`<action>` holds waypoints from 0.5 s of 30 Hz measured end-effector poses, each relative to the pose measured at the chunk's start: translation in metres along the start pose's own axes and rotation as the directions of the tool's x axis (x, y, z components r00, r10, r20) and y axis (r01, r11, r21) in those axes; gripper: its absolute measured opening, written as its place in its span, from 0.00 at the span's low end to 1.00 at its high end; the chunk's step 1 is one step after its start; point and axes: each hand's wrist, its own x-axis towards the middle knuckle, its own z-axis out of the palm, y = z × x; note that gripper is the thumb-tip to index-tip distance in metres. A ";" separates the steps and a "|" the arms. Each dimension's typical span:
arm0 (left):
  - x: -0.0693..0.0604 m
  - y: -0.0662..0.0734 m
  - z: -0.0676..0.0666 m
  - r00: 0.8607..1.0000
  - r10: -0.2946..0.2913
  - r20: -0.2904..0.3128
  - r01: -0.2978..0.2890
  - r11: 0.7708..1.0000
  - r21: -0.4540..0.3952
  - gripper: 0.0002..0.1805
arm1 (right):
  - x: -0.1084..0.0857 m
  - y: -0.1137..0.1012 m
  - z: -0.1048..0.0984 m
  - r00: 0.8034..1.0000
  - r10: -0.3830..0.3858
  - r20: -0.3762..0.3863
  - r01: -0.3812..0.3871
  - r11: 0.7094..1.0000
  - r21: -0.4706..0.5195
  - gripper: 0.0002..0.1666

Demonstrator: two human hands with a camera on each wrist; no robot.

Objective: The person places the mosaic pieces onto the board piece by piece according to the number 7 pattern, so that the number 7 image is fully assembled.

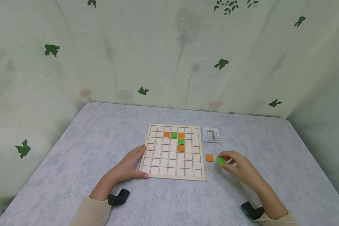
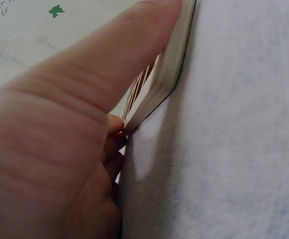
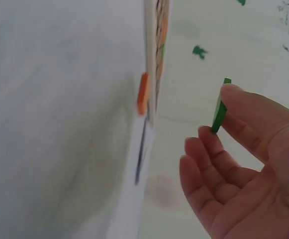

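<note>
A wooden grid board [image 1: 175, 179] lies on the table, with orange and green tiles in some of its squares. My left hand [image 1: 127, 165] rests against the board's near left corner, thumb at the front edge and fingers along the left side. In the left wrist view, that thumb [image 2: 114, 55] lies over the board's edge [image 2: 166, 74]. To the board's right, my right hand [image 1: 241, 166] pinches a green square tile [image 1: 220, 160] between thumb and fingers. The right wrist view shows this green tile [image 3: 219, 112] edge-on, held off the table. Beside it lies an orange tile [image 1: 209, 158].
A small printed pattern card [image 1: 212, 135] lies right of the board's far corner. The grey table [image 1: 115, 125] ends at a pale curtain [image 1: 158, 56] with dark green bird shapes. A black wrist device [image 1: 118, 197] is on the left arm, another [image 1: 252, 211] on the right.
</note>
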 end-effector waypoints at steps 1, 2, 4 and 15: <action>0.000 0.000 0.000 1.000 -0.003 0.001 0.003 1.000 0.000 0.64 | 0.005 -0.004 0.001 1.000 -0.019 -0.006 0.019 1.000 0.009 0.20; 0.000 0.000 0.001 1.000 -0.001 0.000 0.001 1.000 0.001 0.64 | 0.009 -0.008 0.003 0.999 -0.034 -0.012 0.035 0.999 0.022 0.19; 0.000 0.000 0.001 1.000 -0.006 0.001 0.006 1.000 0.000 0.64 | 0.018 -0.016 0.007 0.997 -0.067 -0.029 0.069 0.996 0.053 0.19; -0.001 0.001 -0.001 1.000 -0.002 0.000 0.002 1.000 0.001 0.64 | 0.061 -0.039 0.044 0.994 -0.103 -0.022 0.106 0.980 0.166 0.17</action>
